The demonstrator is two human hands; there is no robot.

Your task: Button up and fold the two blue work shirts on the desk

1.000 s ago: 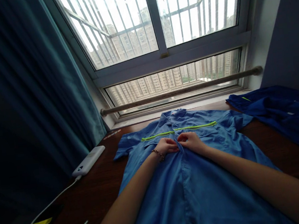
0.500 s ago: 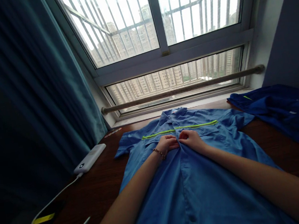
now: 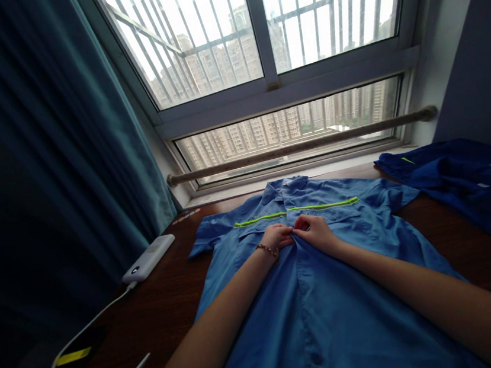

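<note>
A blue short-sleeved shirt [image 3: 353,296] lies spread out front side up, its collar toward the window and yellow-green strips across the chest. My left hand [image 3: 279,236], with a bracelet at the wrist, pinches the front placket at chest height. Close beside it, my right hand [image 3: 313,232] grips the same placket edge between thumb and fingers, and the fingertips of both hands almost meet. The cloth is lifted slightly into a ridge there. Whatever button is between the fingertips is hidden. Lower on the placket a dark button [image 3: 316,359] shows.
A dark wooden tabletop [image 3: 172,312] carries the shirt. To the left lie a white power bank [image 3: 149,258] with a white cable [image 3: 88,330] and a yellow strip [image 3: 73,356]. A darker blue garment [image 3: 461,193] is at the right. Behind are a curtain [image 3: 100,136] and a window rail [image 3: 303,147].
The left hand's fingers have shifted slightly at the placket, closer to the right hand's fingertips. The right hand keeps its pinch, and the shirt lies as before.
</note>
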